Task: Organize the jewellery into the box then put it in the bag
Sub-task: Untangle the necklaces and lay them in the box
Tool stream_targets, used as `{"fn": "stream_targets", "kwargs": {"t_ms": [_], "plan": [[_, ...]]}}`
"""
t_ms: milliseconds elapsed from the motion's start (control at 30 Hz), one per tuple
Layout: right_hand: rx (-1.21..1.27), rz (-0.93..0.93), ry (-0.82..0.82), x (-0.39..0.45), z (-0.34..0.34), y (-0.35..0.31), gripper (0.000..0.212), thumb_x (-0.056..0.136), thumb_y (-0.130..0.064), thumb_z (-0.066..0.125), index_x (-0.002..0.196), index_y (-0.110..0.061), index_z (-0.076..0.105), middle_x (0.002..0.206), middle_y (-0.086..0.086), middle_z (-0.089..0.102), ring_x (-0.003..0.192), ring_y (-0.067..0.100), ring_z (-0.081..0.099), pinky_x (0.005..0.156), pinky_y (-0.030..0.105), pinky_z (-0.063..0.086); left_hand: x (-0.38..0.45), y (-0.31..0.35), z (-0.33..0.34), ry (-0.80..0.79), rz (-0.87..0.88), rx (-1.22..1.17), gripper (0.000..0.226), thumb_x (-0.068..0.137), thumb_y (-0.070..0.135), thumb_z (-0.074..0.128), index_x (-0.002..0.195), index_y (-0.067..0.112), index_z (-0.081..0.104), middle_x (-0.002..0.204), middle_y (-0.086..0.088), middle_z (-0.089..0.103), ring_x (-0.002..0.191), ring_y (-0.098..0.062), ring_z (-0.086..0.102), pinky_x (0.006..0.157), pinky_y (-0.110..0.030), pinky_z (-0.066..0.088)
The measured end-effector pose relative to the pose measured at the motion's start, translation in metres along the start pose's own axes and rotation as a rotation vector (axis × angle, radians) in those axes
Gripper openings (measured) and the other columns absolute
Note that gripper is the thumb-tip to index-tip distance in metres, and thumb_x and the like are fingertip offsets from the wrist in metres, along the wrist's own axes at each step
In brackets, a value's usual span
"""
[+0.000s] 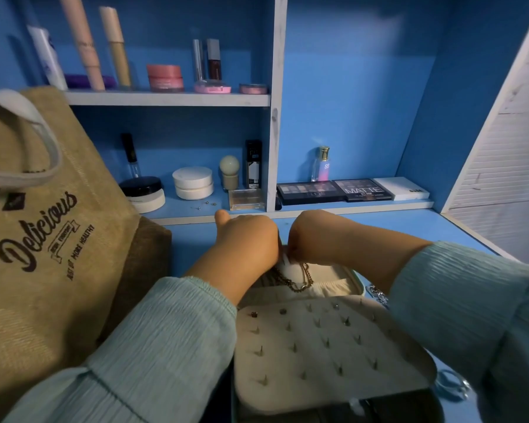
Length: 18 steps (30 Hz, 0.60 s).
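An open cream jewellery box [358, 288] lies on the blue desk in front of me. Its earring panel [327, 352] is folded toward me and shows several stud backs. A gold chain necklace [298, 282] hangs in the box's lid section over a white tab. My left hand [248, 239] and my right hand [312, 236] meet above the lid, fingers curled down and hidden; they seem to pinch the white tab or the chain's top. A jute bag [43, 233] printed "Delicious" stands at the left, beside my left forearm.
Silver jewellery [377, 293] lies on the desk right of the box, under my right sleeve. Small studs [206, 204] sit on the lower shelf. Cosmetics jars, bottles and palettes [336, 190] fill the shelves behind. A white slatted door [501, 166] stands at right.
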State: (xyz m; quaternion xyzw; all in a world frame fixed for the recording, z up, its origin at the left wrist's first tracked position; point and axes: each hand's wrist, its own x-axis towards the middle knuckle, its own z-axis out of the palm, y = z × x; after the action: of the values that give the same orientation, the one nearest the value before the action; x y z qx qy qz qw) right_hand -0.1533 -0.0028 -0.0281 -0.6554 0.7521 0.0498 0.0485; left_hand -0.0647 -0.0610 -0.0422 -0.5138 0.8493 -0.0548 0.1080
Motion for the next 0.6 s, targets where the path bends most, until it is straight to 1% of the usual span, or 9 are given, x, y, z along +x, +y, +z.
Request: {"fn": "stream_targets", "kwargs": {"t_ms": [67,167,267,333,400,433,500,567,600], "plan": [[0.016,0.027,0.012,0.0012,0.0011,0.0002,0.023,0.09,-0.024,0.056,0.097,-0.009,0.07,0.079,0.003,0.056,0.07,0.016,0.051,0.053,0.02,0.037,-0.0011,-0.0002,-0.0002,-0.007,0.001,-0.011,0.029,0.094,0.044,0.039,0.118,0.037,0.054,0.082,0.008,0.046,0.079,-0.017,0.038,0.088,-0.042,0.018],[0.102,0.055,0.039,0.003,0.0029,0.0013,0.019,0.089,-0.02,0.056,0.099,-0.011,0.071,0.095,0.003,0.065,0.084,0.019,0.06,0.064,0.024,0.045,-0.0026,-0.001,0.0013,-0.011,-0.011,-0.094,0.029,0.093,0.046,0.041,0.117,0.038,0.054,0.099,0.009,0.056,0.087,-0.018,0.041,0.08,-0.04,0.017],[0.236,0.049,0.057,-0.0019,0.003,0.0009,0.019,0.088,-0.016,0.058,0.103,-0.015,0.069,0.104,0.003,0.065,0.095,0.02,0.061,0.074,0.025,0.048,-0.0061,-0.0025,0.0035,0.046,0.015,-0.129,0.026,0.093,0.041,0.041,0.114,0.039,0.056,0.099,0.009,0.057,0.087,-0.017,0.043,0.082,-0.038,0.019],[0.24,0.04,0.07,-0.0036,0.0036,0.0,0.02,0.088,-0.016,0.056,0.103,-0.015,0.07,0.105,0.004,0.065,0.096,0.02,0.061,0.08,0.028,0.051,-0.0081,-0.0029,0.0047,0.055,0.027,-0.128,0.024,0.093,0.039,0.043,0.114,0.04,0.056,0.1,0.009,0.059,0.087,-0.017,0.045,0.087,-0.038,0.021],[0.214,0.051,0.064,-0.0019,0.0043,-0.0009,0.022,0.089,-0.016,0.054,0.102,-0.016,0.071,0.106,0.004,0.066,0.096,0.02,0.06,0.085,0.031,0.052,-0.0077,-0.0024,0.0059,0.064,0.035,-0.134,0.024,0.093,0.038,0.045,0.113,0.04,0.058,0.095,0.009,0.059,0.087,-0.017,0.046,0.086,-0.037,0.02],[0.196,0.054,0.054,-0.0005,0.0046,-0.0008,0.022,0.089,-0.015,0.053,0.102,-0.016,0.071,0.105,0.004,0.066,0.095,0.02,0.06,0.083,0.03,0.052,-0.0072,-0.0022,0.006,0.064,0.032,-0.131,0.024,0.093,0.039,0.045,0.113,0.041,0.058,0.088,0.01,0.056,0.084,-0.017,0.045,0.083,-0.037,0.018],[0.148,0.05,0.03,0.0016,0.0054,-0.0009,0.022,0.089,-0.015,0.053,0.102,-0.015,0.071,0.1,0.004,0.066,0.084,0.018,0.057,0.07,0.025,0.049,-0.0058,-0.0016,0.0047,0.044,0.012,-0.087,0.026,0.093,0.04,0.043,0.114,0.041,0.057,0.076,0.01,0.045,0.076,-0.016,0.038,0.084,-0.039,0.017],[0.096,0.038,0.015,0.0017,0.0052,-0.0011,0.021,0.09,-0.017,0.052,0.099,-0.011,0.07,0.087,0.005,0.062,0.071,0.017,0.05,0.056,0.021,0.039,-0.0044,-0.0006,0.0037,0.02,-0.003,-0.026,0.026,0.094,0.04,0.041,0.115,0.04,0.056,0.072,0.009,0.039,0.072,-0.016,0.033,0.091,-0.041,0.018],[0.073,0.033,0.007,0.0008,0.0047,-0.0015,0.022,0.091,-0.019,0.052,0.098,-0.008,0.07,0.079,0.004,0.056,0.064,0.016,0.047,0.051,0.02,0.035,-0.0043,-0.0001,0.0033,0.021,-0.005,-0.009,0.025,0.094,0.04,0.041,0.113,0.039,0.057,0.072,0.009,0.038,0.068,-0.015,0.032,0.09,-0.041,0.018]]}}
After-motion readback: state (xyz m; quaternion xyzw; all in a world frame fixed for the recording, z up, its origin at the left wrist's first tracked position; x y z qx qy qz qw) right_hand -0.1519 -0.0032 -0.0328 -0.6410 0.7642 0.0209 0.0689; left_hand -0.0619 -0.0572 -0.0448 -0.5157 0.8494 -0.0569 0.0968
